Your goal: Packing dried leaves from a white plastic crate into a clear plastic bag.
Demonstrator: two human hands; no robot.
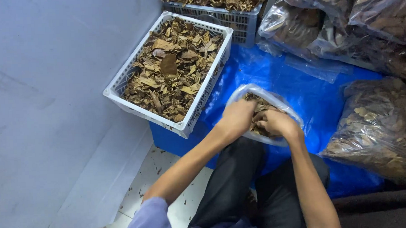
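A clear plastic bag (274,101) part-filled with dry brown leaves rests on the blue tarp in front of my knees. My left hand (237,117) grips the bag's near left rim, fingers curled over it. My right hand (276,123) is inside the bag's mouth, closed on the dry leaves (258,104) there. Both hands are slightly blurred. Just left of the bag stands a white slatted crate (121,85) heaped with the same dry leaves.
A second white crate (235,18) of leaves stands behind the first. Several filled clear bags of leaves (379,126) lie at the right and back right on the blue tarp (278,71). A pale wall (53,87) runs along the left; white floor tiles (146,174) show below.
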